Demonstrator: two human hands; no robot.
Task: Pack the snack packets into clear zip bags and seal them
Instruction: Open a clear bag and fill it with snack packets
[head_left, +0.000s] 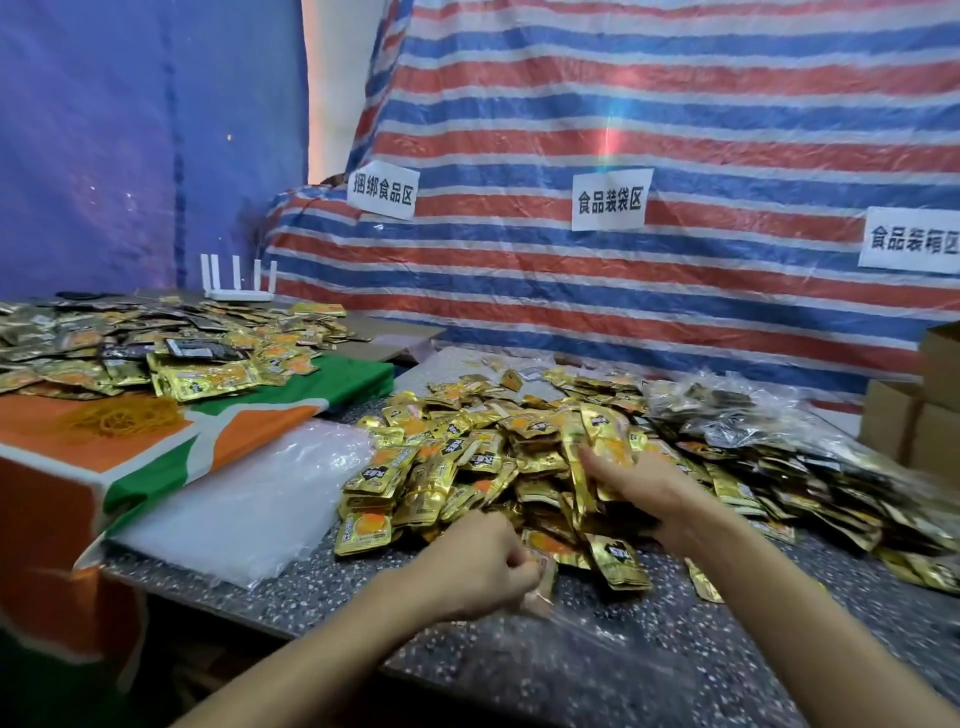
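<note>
Speckled grey bench (467, 670) against a striped tarp (649, 119), with gold snack packets (483, 462) heaped across the middle. Near the front edge I see the left hand (480, 566), fingers curled, pinching the mouth of a clear bag (582, 623) lying flat on the bench. The right hand (641, 486) is on the heap; its fingers are blurred, so I cannot tell its grip.

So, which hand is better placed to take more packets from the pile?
Right: the right hand lies on the pile, while the left hand is off it, pinching a blurred bag.
</note>
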